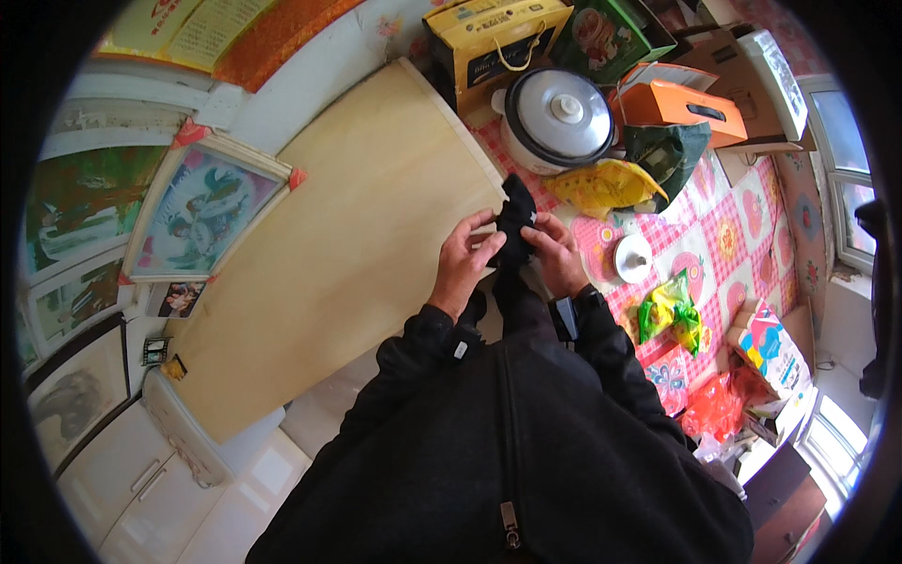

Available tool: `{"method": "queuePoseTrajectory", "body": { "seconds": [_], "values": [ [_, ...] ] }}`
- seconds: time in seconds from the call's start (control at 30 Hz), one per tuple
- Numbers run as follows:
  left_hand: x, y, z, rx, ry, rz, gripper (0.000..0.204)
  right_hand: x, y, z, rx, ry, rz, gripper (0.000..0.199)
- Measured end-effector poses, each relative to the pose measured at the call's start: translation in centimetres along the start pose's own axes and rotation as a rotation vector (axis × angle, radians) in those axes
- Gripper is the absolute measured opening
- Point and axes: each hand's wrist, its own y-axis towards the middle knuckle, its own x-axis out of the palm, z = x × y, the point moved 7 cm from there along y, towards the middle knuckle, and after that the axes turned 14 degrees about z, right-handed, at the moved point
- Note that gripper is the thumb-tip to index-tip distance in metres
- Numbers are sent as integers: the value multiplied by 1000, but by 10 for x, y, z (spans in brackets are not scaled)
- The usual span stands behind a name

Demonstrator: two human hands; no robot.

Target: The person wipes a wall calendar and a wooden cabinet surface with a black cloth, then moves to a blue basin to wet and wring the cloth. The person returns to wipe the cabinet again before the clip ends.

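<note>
A small black sock-like cloth [514,226] with a few white marks hangs bunched in front of my body. My left hand [462,259] pinches its left side between thumb and fingers. On the opposite side, my right hand [558,252] has its thumb pressed on the cloth and its fingers curled behind. The upper end of the cloth sticks up past both hands, while its lower part blends into my dark clothing.
A pale wooden board [348,207] spans the left. On the right, a patterned tablecloth [714,240] carries a white rice cooker [554,117], a round white lid [632,258], yellow bag [601,188], green packets [672,313] and red plastic bag [712,406]. Boxes stand behind.
</note>
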Motion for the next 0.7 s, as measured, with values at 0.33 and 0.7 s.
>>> {"method": "queuePoseTrajectory", "body": {
  "seconds": [0.33,0.7],
  "values": [
    [-18,3,-28,-204,82,7,40,-4,111,-113,-777,-998,188,41],
    [-29,-8,-39,-265,48,142,32,34,229,-109,-793,-1528,231,41]
  ]
}}
